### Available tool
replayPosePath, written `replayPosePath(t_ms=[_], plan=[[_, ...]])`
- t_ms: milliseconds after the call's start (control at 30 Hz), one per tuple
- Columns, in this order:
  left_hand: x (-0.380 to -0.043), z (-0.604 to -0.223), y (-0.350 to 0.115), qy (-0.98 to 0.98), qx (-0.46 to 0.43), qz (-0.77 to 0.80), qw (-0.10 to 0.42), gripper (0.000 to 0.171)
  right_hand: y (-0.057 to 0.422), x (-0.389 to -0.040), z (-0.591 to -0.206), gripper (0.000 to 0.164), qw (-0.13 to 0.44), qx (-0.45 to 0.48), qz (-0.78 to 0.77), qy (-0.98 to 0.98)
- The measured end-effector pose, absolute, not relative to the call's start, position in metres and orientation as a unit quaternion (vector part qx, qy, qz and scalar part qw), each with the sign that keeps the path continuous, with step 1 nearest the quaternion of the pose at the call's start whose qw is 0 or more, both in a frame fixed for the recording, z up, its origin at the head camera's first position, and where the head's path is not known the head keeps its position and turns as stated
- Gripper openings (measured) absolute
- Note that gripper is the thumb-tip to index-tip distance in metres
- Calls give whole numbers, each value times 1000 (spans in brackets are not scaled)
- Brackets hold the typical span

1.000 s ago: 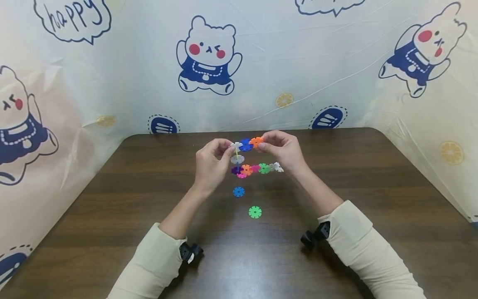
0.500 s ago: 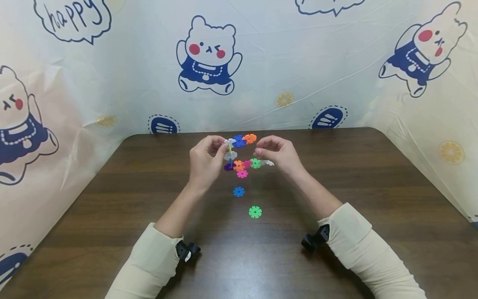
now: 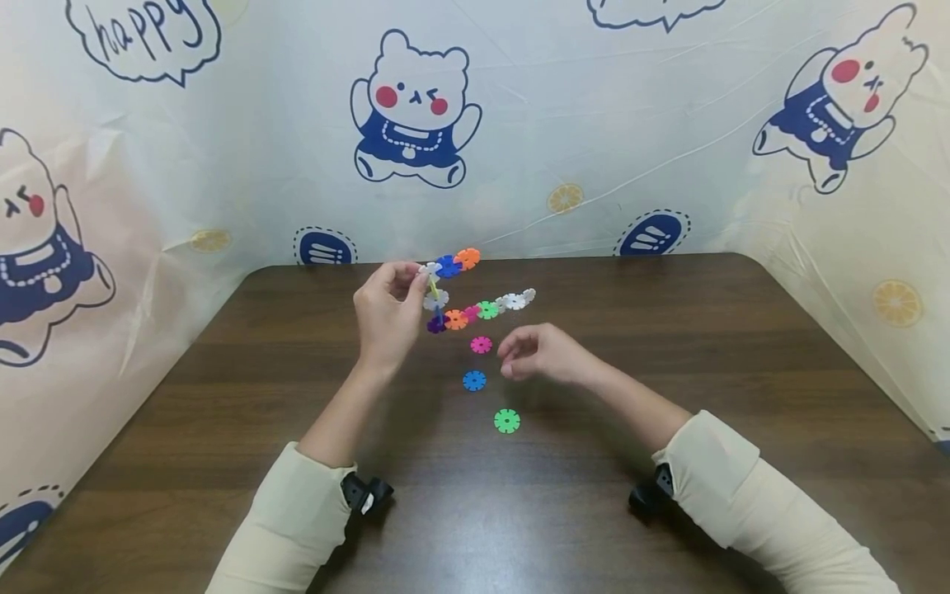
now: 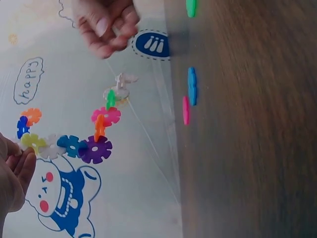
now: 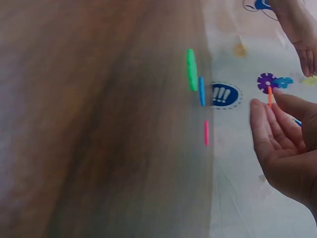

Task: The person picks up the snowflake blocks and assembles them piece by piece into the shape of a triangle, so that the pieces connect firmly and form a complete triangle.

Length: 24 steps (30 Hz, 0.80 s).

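Observation:
My left hand (image 3: pixel 389 313) pinches a white disc near one end of a bent chain of notched plastic snowflake discs (image 3: pixel 456 320), held up over the far part of the table. Blue and orange discs top the chain. Below the fingers it drops through yellow, clear and blue discs to a purple disc (image 4: pixel 101 156), then runs right through orange, pink and green to white ones. My right hand (image 3: pixel 545 355), fingers loosely curled and holding nothing, hovers right of a loose pink disc (image 3: pixel 481 345). A blue disc (image 3: pixel 474 380) and a green disc (image 3: pixel 507 421) lie nearer on the table.
The brown wooden table (image 3: pixel 223 429) ends at a far edge against a pale printed sheet (image 3: pixel 519 124) with bear drawings. Black wrist cameras sit at both sleeve cuffs (image 3: pixel 708 470).
My right hand has let go of the orange end disc and come down toward the loose pink disc. My left hand has carried the chain left and slightly up.

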<state>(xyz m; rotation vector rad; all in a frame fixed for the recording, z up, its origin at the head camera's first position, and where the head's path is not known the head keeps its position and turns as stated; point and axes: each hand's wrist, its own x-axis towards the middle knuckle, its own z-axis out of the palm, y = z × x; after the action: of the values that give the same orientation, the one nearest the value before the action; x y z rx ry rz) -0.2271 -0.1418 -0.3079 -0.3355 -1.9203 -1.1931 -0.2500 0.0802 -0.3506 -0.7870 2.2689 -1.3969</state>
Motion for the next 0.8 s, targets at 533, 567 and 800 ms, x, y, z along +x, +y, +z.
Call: replayPosePath(t_ms=[533,567,800], plan=[[-233,-310,-148,-770,-119,-478,405,11,76,-237,-366,25,249,-366,-316,839],[-233,-310,-148,-771,-117,-479,404,11,76,-236,-366,25,247,-366,-313,841],[-233,-309,-149,-771,-112,-482,400,13,75,-235,-369,28,239,-367,-291,850]])
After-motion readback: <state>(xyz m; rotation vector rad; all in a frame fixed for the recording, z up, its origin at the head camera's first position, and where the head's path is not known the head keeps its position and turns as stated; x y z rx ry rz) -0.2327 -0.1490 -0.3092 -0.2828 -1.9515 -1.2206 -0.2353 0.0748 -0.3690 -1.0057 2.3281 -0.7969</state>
